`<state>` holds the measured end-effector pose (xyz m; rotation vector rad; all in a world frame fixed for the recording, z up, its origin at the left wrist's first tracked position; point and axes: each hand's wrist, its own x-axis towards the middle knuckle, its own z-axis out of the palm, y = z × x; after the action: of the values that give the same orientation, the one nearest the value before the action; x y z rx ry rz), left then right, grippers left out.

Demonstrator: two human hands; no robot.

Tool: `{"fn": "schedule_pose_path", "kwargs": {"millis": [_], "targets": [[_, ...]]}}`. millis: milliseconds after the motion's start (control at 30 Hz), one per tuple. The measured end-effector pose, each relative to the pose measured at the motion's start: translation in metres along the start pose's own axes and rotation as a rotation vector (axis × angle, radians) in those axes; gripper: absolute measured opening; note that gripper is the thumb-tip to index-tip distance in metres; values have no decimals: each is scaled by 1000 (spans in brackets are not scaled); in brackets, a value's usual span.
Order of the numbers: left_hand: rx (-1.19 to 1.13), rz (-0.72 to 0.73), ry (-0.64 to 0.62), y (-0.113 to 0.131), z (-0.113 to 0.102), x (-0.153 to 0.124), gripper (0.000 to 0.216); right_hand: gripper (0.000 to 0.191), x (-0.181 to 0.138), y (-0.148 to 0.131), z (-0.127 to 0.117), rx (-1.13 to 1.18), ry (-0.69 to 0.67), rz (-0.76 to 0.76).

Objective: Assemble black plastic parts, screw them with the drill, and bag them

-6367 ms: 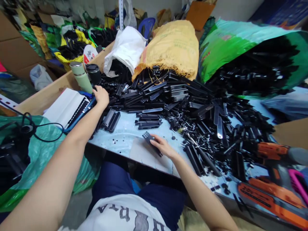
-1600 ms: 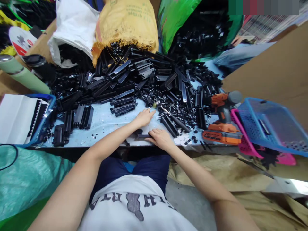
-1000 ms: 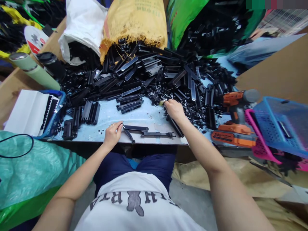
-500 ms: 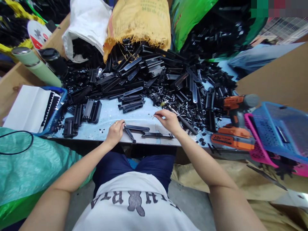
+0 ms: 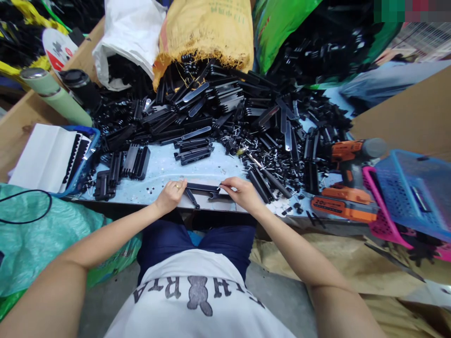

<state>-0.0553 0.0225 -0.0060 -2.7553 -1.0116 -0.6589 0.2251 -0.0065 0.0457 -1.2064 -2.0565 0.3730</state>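
Observation:
A long black plastic strip lies flat at the near edge of the pale blue table, with a shorter black piece angled under its left end. My left hand pinches the strip's left end. My right hand is closed at the strip's right end, pinching a small metal pin I can barely make out against it. Just behind my right hand lie loose pins and screws among black parts.
A big heap of black plastic parts spills from a yellow sack, a white sack and a green bag. An orange cordless drill and blue and pink baskets stand right. Green flask and blue tray stand left.
My right hand went to the pile of pins, picked something small and came back to the strip's right end. My left hand stayed on the strip's left end.

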Motion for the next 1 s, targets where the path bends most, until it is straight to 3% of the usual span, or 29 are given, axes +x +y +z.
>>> {"fn": "schedule_pose_path", "kwargs": {"millis": [133,300,433,600,767,833,900,1000], "targets": [[14,26,-28,-5,2,2,33,20,-6,2,4,-161,-26,-66],[39,-86,16,6,-2,7,31,24,-15,7,17,-281,-46,-148],[-13,100,-50,24,-1,25,36,23,-26,18,24,-225,-33,-218],[-100,205,-248,33,6,48,56,47,-40,36,22,-289,-148,-245],[-90,332,-245,26,9,51,53,44,-31,53,10,-299,-327,-344],[-36,287,-240,27,10,54,52,46,-25,54,4,-397,-353,-285],[-3,181,-222,29,8,58,47,53,-21,49,-5,-487,-293,-183],[-82,78,-107,38,-13,60,52,61,-19,23,-26,-401,-217,-177]]}}
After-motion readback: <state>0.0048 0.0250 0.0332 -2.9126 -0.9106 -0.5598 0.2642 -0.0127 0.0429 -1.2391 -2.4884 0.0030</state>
